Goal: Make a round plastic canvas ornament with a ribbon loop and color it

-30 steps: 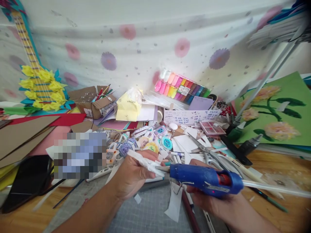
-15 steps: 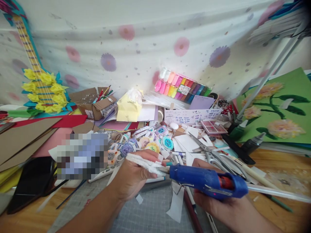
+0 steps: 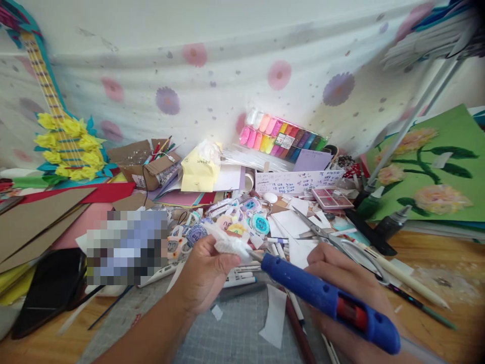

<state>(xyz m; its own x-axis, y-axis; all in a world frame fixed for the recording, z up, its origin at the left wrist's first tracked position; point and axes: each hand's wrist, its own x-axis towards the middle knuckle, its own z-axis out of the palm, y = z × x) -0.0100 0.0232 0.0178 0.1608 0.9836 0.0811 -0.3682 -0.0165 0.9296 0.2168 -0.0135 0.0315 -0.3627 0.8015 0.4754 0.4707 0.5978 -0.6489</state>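
Pinched in my left hand is a small white piece, soft or padded in look; its exact kind is unclear. My right hand is wrapped round a blue hot glue gun, with a clear glue stick coming out of its back end. The metal nozzle points left and reaches the right edge of the white piece, or very close to it. Just behind my left hand lies a heap of small colourful round pieces, among them a turquoise one.
A grey cutting mat with pens and paper scraps lies below my hands. Scissors rest right of the heap. A black phone is at left. Behind stand a pack of coloured clay and a green flower picture.
The glue gun has tilted, its back end swinging down and towards me. My left hand has turned the white piece, which now shows a broader face.
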